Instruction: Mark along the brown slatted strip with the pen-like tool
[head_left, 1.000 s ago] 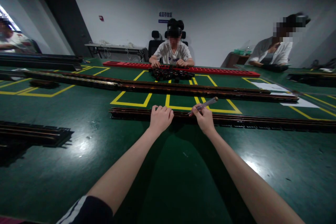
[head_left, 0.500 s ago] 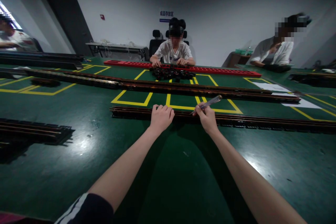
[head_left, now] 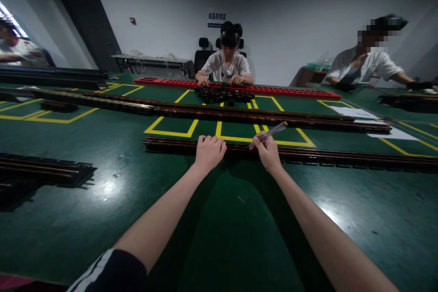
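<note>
A long dark rail with thin coppery lines lies across the green table in front of me. My left hand is closed over it, fingers curled across its far edge. My right hand grips a slim screwdriver with a clear handle. The handle tilts up to the right, and its thin tip points down at the rail, left of my fingers. Whether the tip touches the rail I cannot tell.
More dark rails run across the table beyond yellow tape lines, and another bundle lies at left. Opposite, a person handles a pile of black parts before a red slotted bar. White papers lie at right.
My hands and the screwdriver hold nearly the same place. At the right, the co-worker's arm now reaches out to the right.
</note>
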{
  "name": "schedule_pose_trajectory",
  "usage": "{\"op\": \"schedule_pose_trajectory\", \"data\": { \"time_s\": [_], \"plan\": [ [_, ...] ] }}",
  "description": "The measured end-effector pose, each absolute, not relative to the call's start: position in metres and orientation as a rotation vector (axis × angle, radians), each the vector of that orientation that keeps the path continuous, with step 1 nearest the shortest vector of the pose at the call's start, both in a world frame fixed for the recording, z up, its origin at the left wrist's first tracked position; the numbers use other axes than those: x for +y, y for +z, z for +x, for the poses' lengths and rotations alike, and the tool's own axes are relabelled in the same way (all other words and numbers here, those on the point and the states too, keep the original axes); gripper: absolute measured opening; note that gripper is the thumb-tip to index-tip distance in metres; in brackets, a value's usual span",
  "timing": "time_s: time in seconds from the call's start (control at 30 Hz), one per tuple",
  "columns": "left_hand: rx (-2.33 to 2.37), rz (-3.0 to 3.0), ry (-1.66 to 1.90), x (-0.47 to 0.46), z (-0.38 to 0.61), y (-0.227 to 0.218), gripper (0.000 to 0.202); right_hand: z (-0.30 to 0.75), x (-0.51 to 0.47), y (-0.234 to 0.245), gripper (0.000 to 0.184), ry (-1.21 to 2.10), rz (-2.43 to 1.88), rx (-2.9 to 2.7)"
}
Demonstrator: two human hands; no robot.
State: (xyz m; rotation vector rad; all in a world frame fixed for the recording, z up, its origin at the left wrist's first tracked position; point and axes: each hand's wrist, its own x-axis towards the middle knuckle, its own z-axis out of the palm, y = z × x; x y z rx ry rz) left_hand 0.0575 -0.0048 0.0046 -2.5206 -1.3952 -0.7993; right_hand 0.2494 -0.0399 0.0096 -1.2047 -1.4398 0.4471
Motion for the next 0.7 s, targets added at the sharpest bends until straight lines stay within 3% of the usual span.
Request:
{"op": "schedule_pose_trajectory", "data": {
  "time_s": [0.7],
  "plan": [
    [-1.407, -2.53, -0.791, -0.0049, 0.0582, 0.0039, 0.047, 0.2493, -0.0401, 0.008, 0.029, 0.435, -1.193, -1.441]
  ]
}}
